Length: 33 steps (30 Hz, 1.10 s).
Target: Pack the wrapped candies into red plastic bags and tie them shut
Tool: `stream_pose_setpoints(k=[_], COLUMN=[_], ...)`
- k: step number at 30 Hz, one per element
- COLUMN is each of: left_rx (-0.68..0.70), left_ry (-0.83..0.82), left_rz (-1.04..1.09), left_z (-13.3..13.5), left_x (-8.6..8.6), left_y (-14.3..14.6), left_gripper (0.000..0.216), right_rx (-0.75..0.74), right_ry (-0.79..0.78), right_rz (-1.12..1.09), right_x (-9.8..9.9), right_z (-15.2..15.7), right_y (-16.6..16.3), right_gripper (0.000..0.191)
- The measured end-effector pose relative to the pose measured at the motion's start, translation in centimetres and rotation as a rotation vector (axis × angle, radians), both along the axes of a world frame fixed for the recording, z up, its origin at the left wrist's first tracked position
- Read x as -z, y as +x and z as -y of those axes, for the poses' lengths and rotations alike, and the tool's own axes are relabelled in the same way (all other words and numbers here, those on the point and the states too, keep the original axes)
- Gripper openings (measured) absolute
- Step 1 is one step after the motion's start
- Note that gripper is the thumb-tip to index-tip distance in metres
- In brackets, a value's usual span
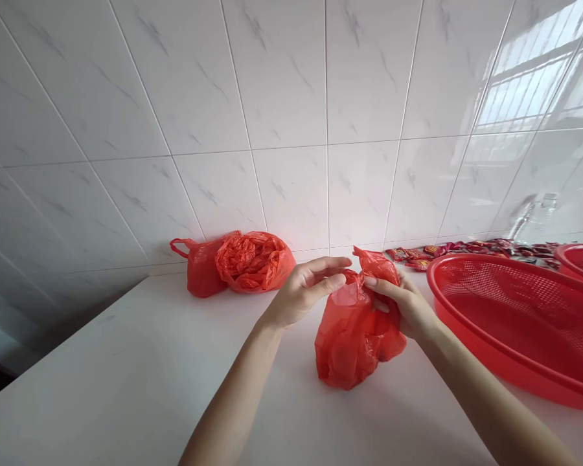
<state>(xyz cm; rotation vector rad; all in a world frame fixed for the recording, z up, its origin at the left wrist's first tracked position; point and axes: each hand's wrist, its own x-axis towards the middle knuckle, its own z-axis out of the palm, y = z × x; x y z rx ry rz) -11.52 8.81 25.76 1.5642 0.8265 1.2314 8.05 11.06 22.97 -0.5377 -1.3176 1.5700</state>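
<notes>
A red plastic bag (pixel 354 336), gathered at the neck and bulging below, is in front of me just over the white counter. My right hand (pixel 408 301) pinches its neck, the thumb lying across the crumpled plastic. Whatever fills the bag is hidden by the red film. My left hand (pixel 304 288) is at the bag's left side, thumb and fingers apart, their tips close to the neck; I cannot tell whether they touch it.
Against the tiled wall (pixel 291 181) sit a filled red bag (pixel 204 265) and a bundle of crumpled red bags (pixel 257 259). At right stand a large red basket (pixel 505 369) and a second red basket (pixel 580 255). Several small wrapped packets (pixel 471 249) and a clear bottle (pixel 547 210) are behind.
</notes>
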Motion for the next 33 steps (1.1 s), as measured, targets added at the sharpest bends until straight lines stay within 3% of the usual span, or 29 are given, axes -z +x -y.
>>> stream_pose_setpoints(k=[5, 13, 17, 21, 23, 27, 29, 31, 33], left_rx=[0.019, 0.041, 0.103, 0.195, 0.096, -0.422, -0.612, -0.661, -0.593], left_ry=[-0.037, -0.048, -0.088, -0.069, 0.009, 0.33, 0.499, 0.591, 0.564], left_rz=[-0.001, 0.053, -0.065, -0.225, -0.296, -0.392, -0.368, -0.311, -0.264], left_z=[0.1, 0.2, 0.2, 0.6, 0.6, 0.1, -0.1, -0.2, -0.2], left_x=[0.1, -0.2, -0.3, -0.4, -0.3, 0.5, 1.0, 1.2, 1.2], left_y=[-0.2, 0.3, 0.1, -0.1, 0.1, 0.8, 1.2, 1.4, 1.3], left_gripper=[0.016, 0.024, 0.028, 0.014, 0.011, 0.017, 0.021, 0.017, 0.008], right_rx=[0.017, 0.021, 0.025, 0.018, 0.025, 0.021, -0.017, -0.058, -0.063], right_ry=[0.005, 0.024, 0.036, 0.059, 0.06, 0.065, 0.08, 0.095, 0.107], right_rz=[-0.013, 0.021, 0.023, 0.038, 0.036, 0.051, 0.087, 0.122, 0.129], right_x=[0.0, -0.3, -0.3, -0.2, -0.2, -0.3, -0.3, -0.3, -0.3], right_z=[-0.2, 0.1, 0.2, 0.2, 0.2, 0.4, 0.5, 0.7, 0.8], right_y=[0.2, 0.1, 0.1, 0.2, 0.3, 0.2, 0.1, 0.1, 0.1], right_gripper=[0.041, 0.041, 0.041, 0.04, 0.039, 0.035, 0.034, 0.033, 0.032])
